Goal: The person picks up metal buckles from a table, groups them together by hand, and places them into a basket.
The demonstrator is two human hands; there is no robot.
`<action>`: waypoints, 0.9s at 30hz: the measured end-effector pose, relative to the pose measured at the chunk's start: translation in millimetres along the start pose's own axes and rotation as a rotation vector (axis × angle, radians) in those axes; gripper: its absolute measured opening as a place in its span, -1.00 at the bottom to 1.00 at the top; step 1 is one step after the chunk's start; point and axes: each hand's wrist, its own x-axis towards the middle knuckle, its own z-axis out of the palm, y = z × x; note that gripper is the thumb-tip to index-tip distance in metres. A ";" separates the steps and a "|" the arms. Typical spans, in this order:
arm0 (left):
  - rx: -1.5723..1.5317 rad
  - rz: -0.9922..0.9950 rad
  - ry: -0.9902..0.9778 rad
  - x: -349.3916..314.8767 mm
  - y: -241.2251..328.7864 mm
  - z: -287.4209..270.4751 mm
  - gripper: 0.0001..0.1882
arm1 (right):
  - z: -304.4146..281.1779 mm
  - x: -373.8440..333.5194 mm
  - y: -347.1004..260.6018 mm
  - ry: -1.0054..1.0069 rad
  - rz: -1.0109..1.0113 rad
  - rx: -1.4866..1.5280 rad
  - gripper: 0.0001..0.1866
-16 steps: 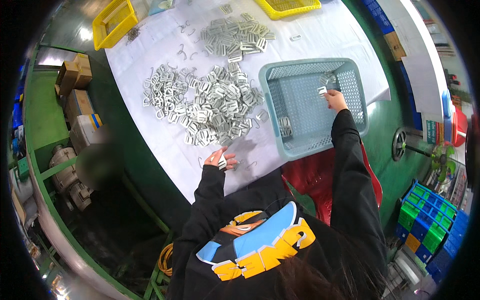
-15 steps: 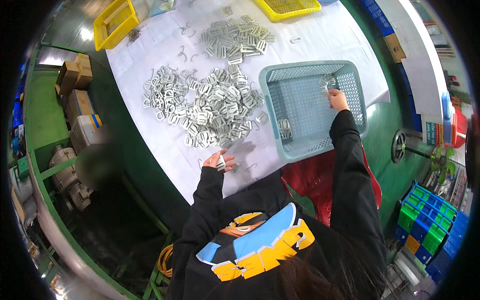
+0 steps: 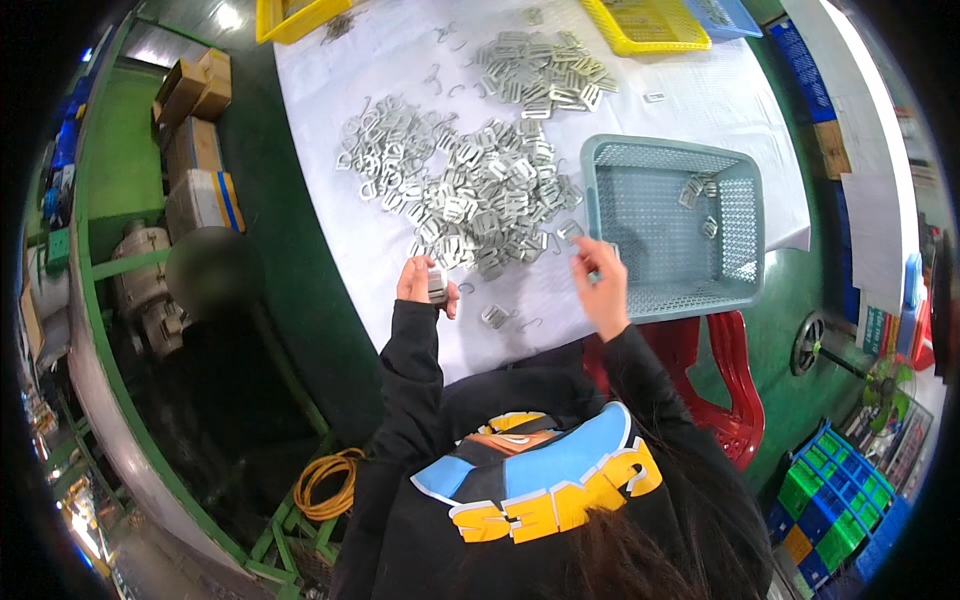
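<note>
Left hand (image 3: 422, 285) gripped a small stack of grey metal clips (image 3: 437, 284) at the near edge of the white-covered table (image 3: 700, 95). Right hand (image 3: 600, 280) hovered, fingers spread, just beside the teal basket (image 3: 668, 160), possibly touching its near rim (blurred, hard to tell). A few clips lay inside the basket. Large loose clip pile (image 3: 470, 190) lay mid-table, between the hands and a smaller heap (image 3: 535, 70) farther off. Yellow trays (image 3: 640, 25) sat at the far edge. Red chair (image 3: 715, 375) stood under the basket; orange cable (image 3: 325, 485) lay coiled on the floor.
</note>
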 end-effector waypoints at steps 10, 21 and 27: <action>-0.169 -0.069 -0.310 -11.6 -16.1 25.1 -0.07 | 56.2 -21.7 -67.6 -0.443 -0.302 -0.051 -0.49; -0.053 -0.048 -0.596 -1.0 -59.5 50.9 -0.20 | 27.7 -29.3 -24.3 -0.403 0.388 0.393 -0.72; 0.175 -0.172 -0.442 -14.8 -54.9 91.5 -0.28 | -29.7 -20.9 -5.7 -0.118 0.472 0.522 -0.93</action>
